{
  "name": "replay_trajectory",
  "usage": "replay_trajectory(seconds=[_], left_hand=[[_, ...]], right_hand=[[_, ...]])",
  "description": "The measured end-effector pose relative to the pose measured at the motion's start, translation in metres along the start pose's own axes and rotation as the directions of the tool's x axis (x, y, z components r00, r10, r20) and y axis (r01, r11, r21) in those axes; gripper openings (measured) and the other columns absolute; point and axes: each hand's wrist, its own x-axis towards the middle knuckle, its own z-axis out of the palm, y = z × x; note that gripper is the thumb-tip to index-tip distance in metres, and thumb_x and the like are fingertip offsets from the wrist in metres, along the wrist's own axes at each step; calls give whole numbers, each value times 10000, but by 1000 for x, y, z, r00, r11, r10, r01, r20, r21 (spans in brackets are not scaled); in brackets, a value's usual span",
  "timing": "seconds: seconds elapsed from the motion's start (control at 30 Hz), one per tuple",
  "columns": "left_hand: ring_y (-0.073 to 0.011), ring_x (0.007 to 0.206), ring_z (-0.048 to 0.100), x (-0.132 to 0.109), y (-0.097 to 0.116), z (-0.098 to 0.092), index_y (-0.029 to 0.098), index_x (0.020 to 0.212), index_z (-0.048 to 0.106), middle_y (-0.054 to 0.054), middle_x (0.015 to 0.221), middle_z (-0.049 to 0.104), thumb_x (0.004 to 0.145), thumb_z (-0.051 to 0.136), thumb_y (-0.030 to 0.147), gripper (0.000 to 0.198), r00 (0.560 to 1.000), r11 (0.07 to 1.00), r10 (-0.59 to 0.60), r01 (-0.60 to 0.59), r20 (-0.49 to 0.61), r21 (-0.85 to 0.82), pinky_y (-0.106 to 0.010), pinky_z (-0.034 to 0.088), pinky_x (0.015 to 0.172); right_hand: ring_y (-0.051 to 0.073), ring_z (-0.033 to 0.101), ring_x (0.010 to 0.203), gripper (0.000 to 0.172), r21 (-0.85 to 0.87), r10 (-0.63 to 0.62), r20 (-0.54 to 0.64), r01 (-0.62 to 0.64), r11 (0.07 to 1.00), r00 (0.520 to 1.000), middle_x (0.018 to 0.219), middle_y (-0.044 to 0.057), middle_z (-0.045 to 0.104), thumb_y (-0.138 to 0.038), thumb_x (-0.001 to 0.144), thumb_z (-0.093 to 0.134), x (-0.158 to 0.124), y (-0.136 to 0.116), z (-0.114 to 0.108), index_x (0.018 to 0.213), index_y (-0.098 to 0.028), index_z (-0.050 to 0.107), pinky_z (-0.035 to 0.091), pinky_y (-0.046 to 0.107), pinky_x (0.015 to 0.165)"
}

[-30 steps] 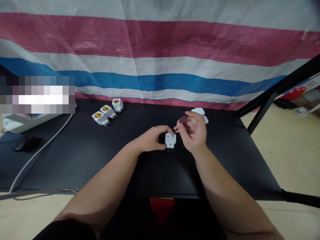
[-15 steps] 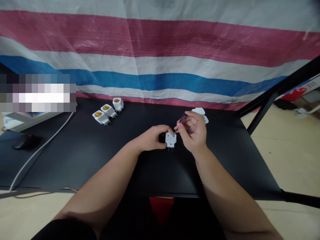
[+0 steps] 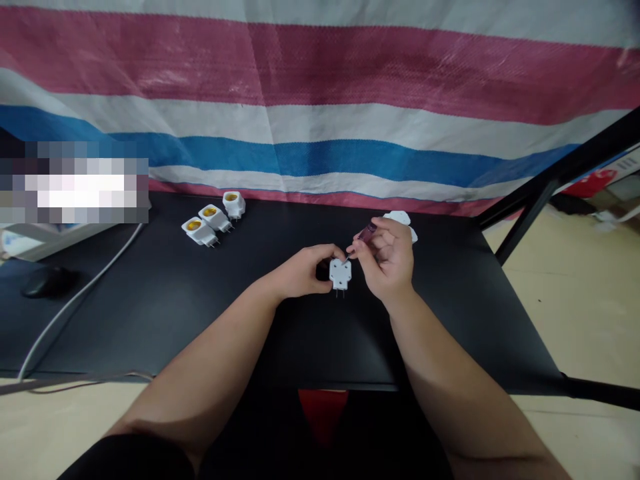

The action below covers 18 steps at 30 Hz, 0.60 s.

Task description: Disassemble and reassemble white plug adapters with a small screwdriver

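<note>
The left hand [image 3: 303, 272] grips a white plug adapter [image 3: 340, 275] above a black desk [image 3: 440, 333]. The right hand [image 3: 389, 260] pinches a purple-handled screwdriver [image 3: 367, 233], its tip at the adapter's top edge. Three lamp-socket adapters [image 3: 209, 215] stand well left of it.

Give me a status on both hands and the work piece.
Left hand gripping white plug adapter. Right hand holding small screwdriver, tip at adapter. White parts behind right hand.
</note>
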Motion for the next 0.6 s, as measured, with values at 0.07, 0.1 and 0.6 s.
replay_trajectory(seconds=[0.07,0.1,0.6], left_hand=[[-168,877,663,0,-1,0,204,1226,682,-38,1085,724,758,726,79,487,1000,1000,3,-3,2,6,-291,516,760],[-171,891,669,0,-2,0,206,1234,685,-42,1104,727,759,726,79,493,1000,1000,9,-9,3,10,-295,520,771],[-239,1081,690,1,-2,-3,212,1269,721,-78,1184,731,769,729,55,524,994,990,105,-105,15,90,-394,545,967]], right_hand=[[204,800,799,424,-2,-1,1,1,1000,1000,1060,41,702,-291,1046,693,0,0,0,1424,-338,508,707,363,612],[206,798,796,423,-7,-4,0,4,1000,1000,1057,42,701,-293,1048,690,0,1,-1,1428,-339,509,706,364,605],[201,770,751,435,-24,-17,-38,16,1000,999,1005,31,687,-244,1012,723,3,2,-6,1401,-331,549,645,351,559]])
